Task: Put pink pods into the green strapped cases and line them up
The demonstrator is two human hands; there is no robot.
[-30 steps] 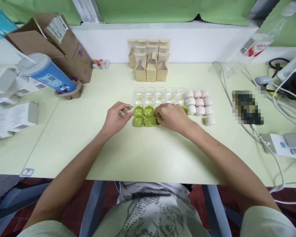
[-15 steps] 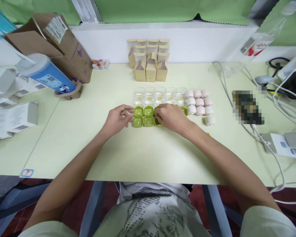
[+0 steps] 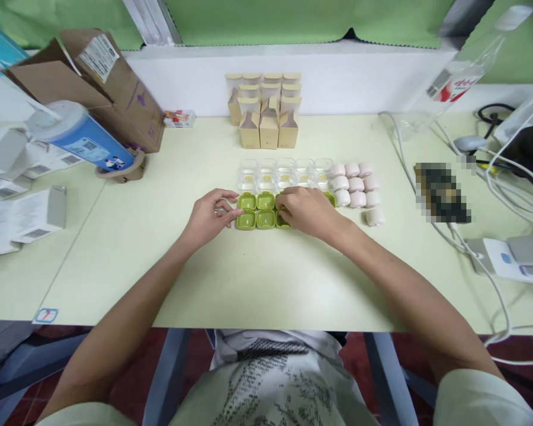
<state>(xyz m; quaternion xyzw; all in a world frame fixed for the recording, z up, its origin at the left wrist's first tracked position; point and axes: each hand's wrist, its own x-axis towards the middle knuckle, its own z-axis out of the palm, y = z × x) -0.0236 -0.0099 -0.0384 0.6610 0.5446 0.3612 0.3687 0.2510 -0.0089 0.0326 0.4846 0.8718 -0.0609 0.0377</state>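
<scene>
Two rows of small green open cases (image 3: 265, 219) lie in the middle of the table, their hollow insides facing up. My left hand (image 3: 211, 214) is at their left end, fingers apart and loosely bent, with the thumb touching the nearest case. Over the right part of the rows, my right hand (image 3: 308, 208) has its fingers bent down and closed on a green case, which it mostly hides. Just behind stand clear plastic cases (image 3: 285, 178) with yellow marks. Several pale pink-white rounded pieces (image 3: 357, 199) are grouped to the right.
Open small cardboard boxes (image 3: 269, 130) stand by the wall. On the left are a large carton (image 3: 133, 112), a blue cup (image 3: 93, 148) in a holder and white boxes (image 3: 39, 216). White cables (image 3: 406, 154), a blurred-out object (image 3: 442, 192) and a clear bottle (image 3: 453, 89) occupy the right.
The whole view has shifted slightly. My left thumb reaches a little further onto the end green case. My right hand stays in nearly the same place over the cases.
</scene>
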